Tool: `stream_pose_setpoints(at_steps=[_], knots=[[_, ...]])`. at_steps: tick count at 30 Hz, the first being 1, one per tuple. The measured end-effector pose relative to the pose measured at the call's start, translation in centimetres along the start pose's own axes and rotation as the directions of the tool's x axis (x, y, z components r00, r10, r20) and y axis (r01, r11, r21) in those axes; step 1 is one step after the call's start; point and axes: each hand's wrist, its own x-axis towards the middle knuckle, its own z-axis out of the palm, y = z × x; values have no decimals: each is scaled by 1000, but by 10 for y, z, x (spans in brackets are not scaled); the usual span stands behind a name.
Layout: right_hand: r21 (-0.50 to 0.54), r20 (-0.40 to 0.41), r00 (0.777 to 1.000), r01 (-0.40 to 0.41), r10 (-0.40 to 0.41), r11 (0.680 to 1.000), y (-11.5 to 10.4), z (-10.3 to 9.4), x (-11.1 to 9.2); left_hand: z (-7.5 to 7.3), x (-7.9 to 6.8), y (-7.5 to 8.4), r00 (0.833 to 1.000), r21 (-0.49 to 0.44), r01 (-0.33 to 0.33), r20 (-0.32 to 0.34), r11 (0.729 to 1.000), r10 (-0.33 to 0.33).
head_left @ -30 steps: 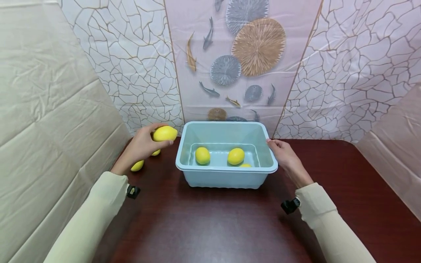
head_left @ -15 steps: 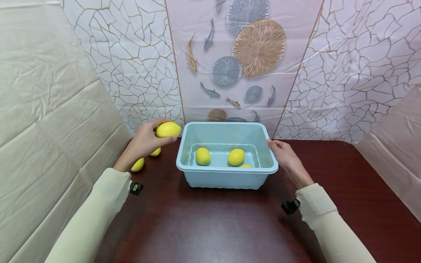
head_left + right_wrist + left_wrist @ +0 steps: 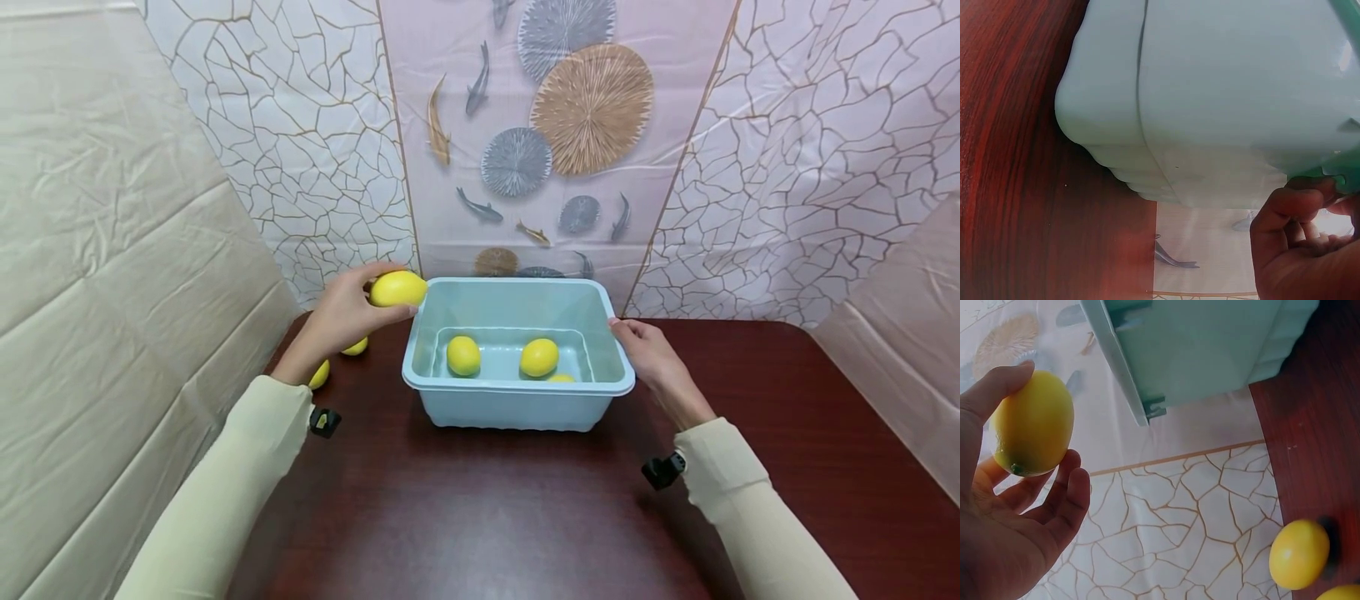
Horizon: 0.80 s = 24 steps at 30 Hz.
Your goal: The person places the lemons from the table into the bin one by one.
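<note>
My left hand holds a yellow lemon between thumb and fingers, raised at the left rim of a light blue plastic basin. In the left wrist view the lemon shows whole, with the basin's outer wall beyond it. Inside the basin lie a lemon on the left, another lemon near the middle, and part of a third lemon behind the front rim. My right hand pinches the basin's right rim, its fingers curled at the edge.
Two more lemons sit on the dark red table at the left: one lemon and another lemon, both partly hidden by the left arm. A patterned cloth hangs behind the basin, and a beige cloth stands along the left side.
My left hand has carried its lemon up and to the right, as far as the basin's left rim. The right hand and the basin stay where they were.
</note>
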Motion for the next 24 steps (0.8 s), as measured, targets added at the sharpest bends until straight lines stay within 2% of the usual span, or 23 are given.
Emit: stream_pose_setpoints(at_steps=[5, 10, 19, 24], knots=[[-2, 7, 1000, 8, -8, 1000, 0, -1, -1, 4, 4, 6, 1000, -39, -17, 17, 999, 18], [-5, 11, 1000, 18, -18, 1000, 1, -2, -1, 8, 7, 11, 1000, -61, -4, 30, 998, 6], [8, 5, 1000, 11, -12, 1000, 2, 0, 1, 15, 9, 16, 999, -65, 11, 53, 998, -8], [13, -4, 1000, -3, 3, 1000, 2, 0, 1, 19, 12, 22, 998, -68, -4, 64, 998, 8]])
